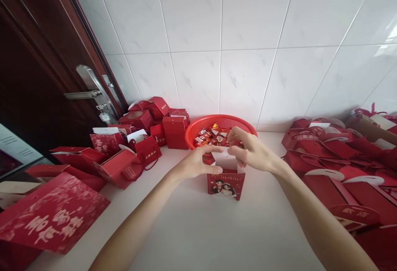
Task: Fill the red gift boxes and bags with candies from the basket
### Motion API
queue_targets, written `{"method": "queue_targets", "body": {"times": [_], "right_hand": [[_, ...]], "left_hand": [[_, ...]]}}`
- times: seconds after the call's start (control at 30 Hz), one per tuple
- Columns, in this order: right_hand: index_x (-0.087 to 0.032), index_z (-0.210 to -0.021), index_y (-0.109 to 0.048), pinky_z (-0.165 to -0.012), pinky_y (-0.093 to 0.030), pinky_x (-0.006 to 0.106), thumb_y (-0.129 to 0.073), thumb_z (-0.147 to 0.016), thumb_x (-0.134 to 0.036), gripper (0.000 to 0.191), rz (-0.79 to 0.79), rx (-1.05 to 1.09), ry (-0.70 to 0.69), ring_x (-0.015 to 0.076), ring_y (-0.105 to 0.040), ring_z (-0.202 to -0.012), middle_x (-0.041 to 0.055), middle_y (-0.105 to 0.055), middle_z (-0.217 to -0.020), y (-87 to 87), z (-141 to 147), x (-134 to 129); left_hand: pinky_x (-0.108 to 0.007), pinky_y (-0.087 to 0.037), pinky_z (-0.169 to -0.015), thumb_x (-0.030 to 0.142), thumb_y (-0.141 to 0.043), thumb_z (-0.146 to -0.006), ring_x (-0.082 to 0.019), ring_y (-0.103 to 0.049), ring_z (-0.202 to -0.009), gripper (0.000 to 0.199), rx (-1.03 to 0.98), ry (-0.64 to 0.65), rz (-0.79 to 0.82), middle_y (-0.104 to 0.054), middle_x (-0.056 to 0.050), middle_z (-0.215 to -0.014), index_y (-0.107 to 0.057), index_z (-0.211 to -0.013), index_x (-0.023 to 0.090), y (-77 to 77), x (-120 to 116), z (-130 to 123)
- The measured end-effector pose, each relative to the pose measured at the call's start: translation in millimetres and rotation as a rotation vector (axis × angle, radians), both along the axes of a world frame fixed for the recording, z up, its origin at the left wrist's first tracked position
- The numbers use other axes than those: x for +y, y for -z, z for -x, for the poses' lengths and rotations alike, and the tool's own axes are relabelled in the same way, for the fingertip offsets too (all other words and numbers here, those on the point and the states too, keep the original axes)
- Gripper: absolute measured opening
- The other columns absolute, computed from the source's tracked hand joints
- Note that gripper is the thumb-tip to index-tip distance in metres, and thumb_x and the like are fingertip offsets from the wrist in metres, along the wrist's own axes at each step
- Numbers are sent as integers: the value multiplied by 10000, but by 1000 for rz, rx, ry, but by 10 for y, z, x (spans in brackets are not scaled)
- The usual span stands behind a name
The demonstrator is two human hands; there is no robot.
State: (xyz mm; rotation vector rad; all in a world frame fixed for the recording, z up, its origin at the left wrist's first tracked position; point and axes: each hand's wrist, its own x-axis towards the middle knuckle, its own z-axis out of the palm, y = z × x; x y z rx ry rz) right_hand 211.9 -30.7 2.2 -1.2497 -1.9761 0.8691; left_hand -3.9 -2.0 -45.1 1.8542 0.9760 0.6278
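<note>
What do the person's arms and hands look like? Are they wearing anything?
Both arms are bare, with no sleeves in view. The left hand and right hand wear no gloves, and no rings, watch or bracelets show. The fingers are slim.

The tabletop (198,229) lay bare in front of the box (226,184), leaving open passage from the near edge. Red boxes (124,159) crowded the left side and stacked bags (341,167) the right. Behind the box, the basket (198,128) stood against the wall (242,56), closing the far side.
</note>
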Motion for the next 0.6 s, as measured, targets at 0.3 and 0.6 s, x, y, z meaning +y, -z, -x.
{"method": "queue_targets", "body": {"times": [0.3,0.6], "right_hand": [[-185,-790,-576,-575,-484,261,-604,-757,-193,44,71,382,-100,148,-639,-654,2,-654,-738,61,-20,19],[-184,-815,-683,-687,-523,270,-615,-820,-118,94,-134,100,-179,145,-653,-725,10,-701,-795,70,-64,-59]], "left_hand": [[-442,-327,-1191,386,-842,-717,-286,-472,-1401,651,34,9,-26,-600,-18,-1448,-629,-1328,314,38,26,25],[-421,-416,-1112,329,-849,-708,-297,-538,-1321,683,105,109,-127,-618,-44,-1411,-609,-1347,289,-80,-117,24]]}}
